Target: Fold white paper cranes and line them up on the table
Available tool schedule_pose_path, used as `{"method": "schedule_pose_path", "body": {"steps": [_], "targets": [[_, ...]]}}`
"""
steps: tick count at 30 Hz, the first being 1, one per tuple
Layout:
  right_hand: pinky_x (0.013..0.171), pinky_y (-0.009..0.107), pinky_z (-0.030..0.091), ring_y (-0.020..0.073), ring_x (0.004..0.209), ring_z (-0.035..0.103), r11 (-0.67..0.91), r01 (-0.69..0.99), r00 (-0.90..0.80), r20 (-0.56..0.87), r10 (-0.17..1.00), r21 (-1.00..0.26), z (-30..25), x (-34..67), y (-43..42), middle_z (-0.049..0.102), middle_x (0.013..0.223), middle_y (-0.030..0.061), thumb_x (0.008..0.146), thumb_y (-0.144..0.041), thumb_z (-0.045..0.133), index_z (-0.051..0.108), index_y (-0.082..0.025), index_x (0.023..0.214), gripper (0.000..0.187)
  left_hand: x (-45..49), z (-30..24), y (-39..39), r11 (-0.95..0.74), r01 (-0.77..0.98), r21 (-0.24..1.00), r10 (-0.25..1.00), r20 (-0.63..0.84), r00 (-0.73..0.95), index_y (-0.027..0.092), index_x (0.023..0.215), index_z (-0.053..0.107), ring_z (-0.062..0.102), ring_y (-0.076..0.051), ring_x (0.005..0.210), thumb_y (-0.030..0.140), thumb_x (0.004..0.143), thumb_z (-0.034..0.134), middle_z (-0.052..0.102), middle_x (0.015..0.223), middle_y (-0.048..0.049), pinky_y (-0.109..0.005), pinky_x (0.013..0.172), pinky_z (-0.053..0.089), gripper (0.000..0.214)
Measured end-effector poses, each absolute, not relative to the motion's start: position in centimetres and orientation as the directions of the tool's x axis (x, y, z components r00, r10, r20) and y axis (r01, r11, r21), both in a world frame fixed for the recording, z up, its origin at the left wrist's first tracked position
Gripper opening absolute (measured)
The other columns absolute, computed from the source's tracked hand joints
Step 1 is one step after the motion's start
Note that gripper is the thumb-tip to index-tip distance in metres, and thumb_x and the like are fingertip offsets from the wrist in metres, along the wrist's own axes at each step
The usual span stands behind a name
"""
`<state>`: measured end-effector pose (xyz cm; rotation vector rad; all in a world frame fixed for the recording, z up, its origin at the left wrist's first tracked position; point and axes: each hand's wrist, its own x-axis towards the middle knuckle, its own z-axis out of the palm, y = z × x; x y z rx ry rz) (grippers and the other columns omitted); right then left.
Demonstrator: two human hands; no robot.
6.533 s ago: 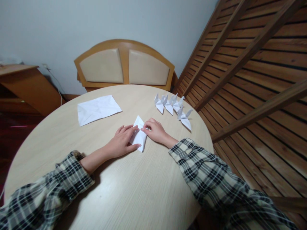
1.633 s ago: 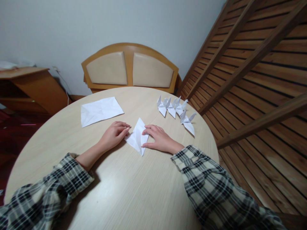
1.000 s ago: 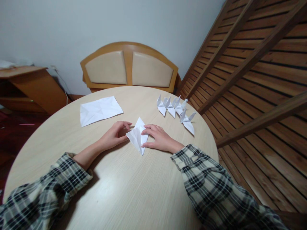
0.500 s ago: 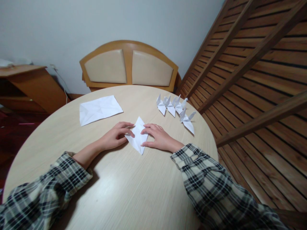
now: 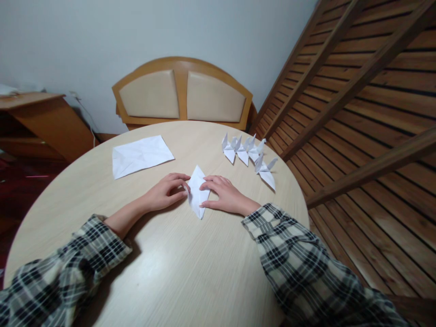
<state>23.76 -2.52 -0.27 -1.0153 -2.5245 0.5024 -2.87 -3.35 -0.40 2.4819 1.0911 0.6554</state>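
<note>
A folded white sheet of paper (image 5: 197, 193), diamond-like with pointed ends, lies on the table between my hands. My left hand (image 5: 166, 193) pinches its left edge between thumb and fingers, and that edge is lifted a little. On the right side, my right hand (image 5: 221, 194) rests with thumb and fingers apart, their tips pressing the paper down. The underside of the paper is hidden.
Several white origami cranes (image 5: 242, 150) stand at the table's far right, one of them (image 5: 265, 172) nearer to me. A creased white paper sheet (image 5: 143, 156) lies at the far left. The round wooden table (image 5: 163, 272) borders a slatted wooden screen (image 5: 357, 113) on the right.
The left corner of the folded paper has been lifted and turned inward by my left hand, so the shape looks narrower. My right hand has stayed in place.
</note>
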Motion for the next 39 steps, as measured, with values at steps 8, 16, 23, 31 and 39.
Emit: {"method": "schedule_pose_path", "body": {"steps": [8, 16, 23, 31, 39], "targets": [[0.112, 0.045, 0.033, 0.0262, 0.132, 0.046, 0.676, 0.575, -0.674, 0.202, 0.71, -0.461, -0.2, 23.8, -2.6, 0.052, 0.14, 0.0094, 0.081, -0.052, 0.073, 0.064, -0.026, 0.12, 0.048, -1.8, -0.5, -3.1, -0.659, 0.636, 0.4, 0.751, 0.309, 0.584, 0.017, 0.09, 0.062, 0.057, -0.028, 0.113, 0.04, 0.095, 0.051, 0.062, 0.123, -0.0147, -0.049, 0.098, 0.047, 0.026], [0.111, 0.044, 0.034, 0.0266, 0.131, 0.047, 0.673, 0.591, -0.667, 0.201, 0.718, -0.445, -0.1, 23.7, -2.7, 0.053, 0.14, 0.0091, 0.079, -0.054, 0.074, 0.063, -0.025, 0.119, 0.051, -1.0, -0.8, -3.2, -0.637, 0.693, 0.337, 0.77, 0.315, 0.555, 0.018, 0.088, 0.058, 0.056, -0.029, 0.11, 0.042, 0.096, 0.049, 0.063, 0.119, -0.0142, -0.05, 0.095, 0.047, 0.026], [0.118, 0.05, 0.026, 0.0291, 0.138, 0.041, 0.641, 0.639, -0.653, 0.14, 0.744, -0.425, 0.7, 23.1, -3.6, 0.05, 0.143, 0.0114, 0.076, -0.054, 0.075, 0.059, -0.023, 0.122, 0.058, -0.9, -1.0, -3.2, -0.632, 0.709, 0.312, 0.774, 0.306, 0.555, 0.019, 0.09, 0.056, 0.056, -0.03, 0.113, 0.042, 0.096, 0.049, 0.062, 0.121, -0.0142, -0.052, 0.098, 0.046, 0.025], [0.123, 0.053, 0.014, 0.0302, 0.148, 0.028, 0.617, 0.648, -0.667, 0.059, 0.743, -0.447, 0.4, 23.3, -3.3, 0.039, 0.154, 0.0135, 0.068, -0.062, 0.077, 0.054, -0.022, 0.13, 0.077, -0.9, -1.0, -3.3, -0.631, 0.714, 0.304, 0.774, 0.308, 0.553, 0.02, 0.09, 0.055, 0.056, -0.029, 0.112, 0.043, 0.096, 0.048, 0.062, 0.121, -0.0136, -0.052, 0.097, 0.046, 0.025], [0.123, 0.056, 0.011, 0.0322, 0.15, 0.022, 0.619, 0.633, -0.684, 0.038, 0.729, -0.465, 0.3, 23.3, -3.2, 0.034, 0.158, 0.0155, 0.062, -0.067, 0.079, 0.052, -0.023, 0.132, 0.087, -0.8, -0.8, -3.4, -0.619, 0.723, 0.308, 0.784, 0.304, 0.541, 0.019, 0.091, 0.056, 0.056, -0.03, 0.113, 0.042, 0.095, 0.049, 0.062, 0.122, -0.0133, -0.052, 0.098, 0.046, 0.024]]}}
